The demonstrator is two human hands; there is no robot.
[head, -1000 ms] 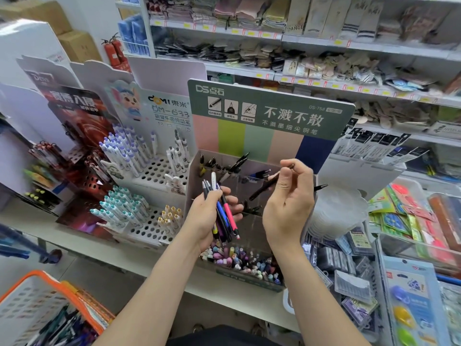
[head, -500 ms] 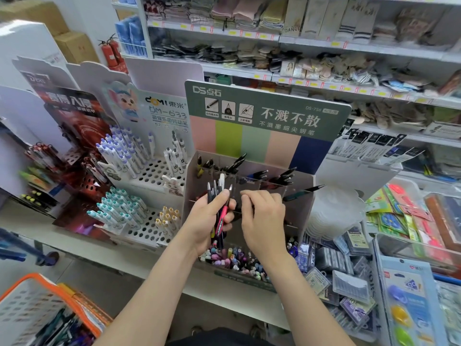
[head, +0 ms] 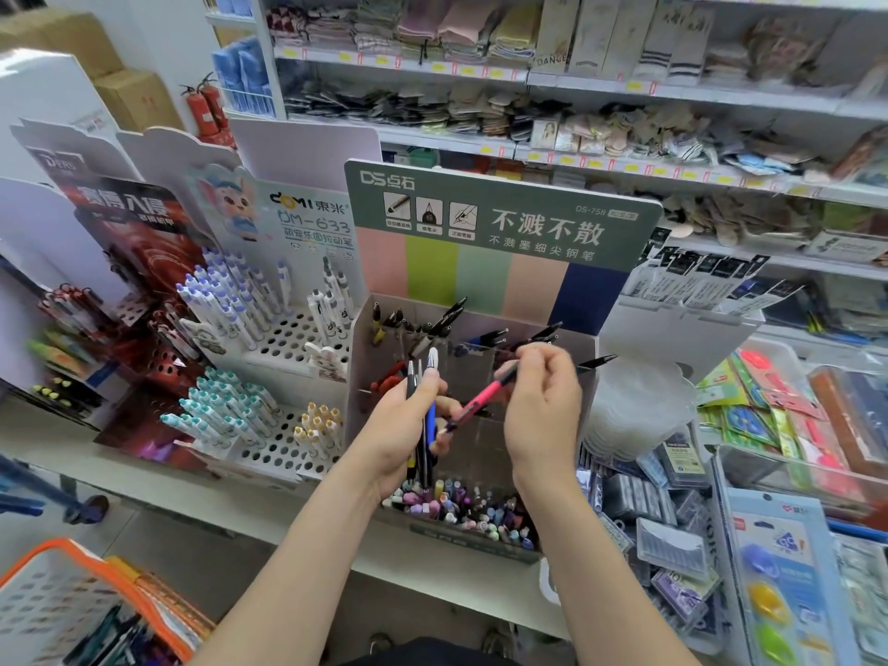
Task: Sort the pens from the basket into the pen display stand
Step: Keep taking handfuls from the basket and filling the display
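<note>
Several pens (head: 429, 415) stand bunched in the left hand (head: 399, 425), whose fingers and thumb curl round their barrels; a black one, a blue one and a white-topped one show among them. Just to the right, the right hand (head: 543, 415) pinches a pink pen (head: 483, 395) between thumb and fingertips near its upper end, and the pen slants down and left toward the left hand's fingers; whether its dark lower end touches them cannot be told. Both hands hover at the centre of the frame in front of the pen display stand (head: 499, 281), a box with a green header and pastel stripes. Black pens (head: 447, 317) lean in the stand's upper slots, and pastel-capped pens (head: 461, 511) fill its bottom tray below the wrists. Left of it, a white perforated display (head: 288, 338) holds white-and-blue pens. The orange-rimmed basket (head: 57, 560) sits at the lower left corner with more pens inside. Shelves (head: 480, 72) of folded fabric goods cross the top of the frame.
</note>
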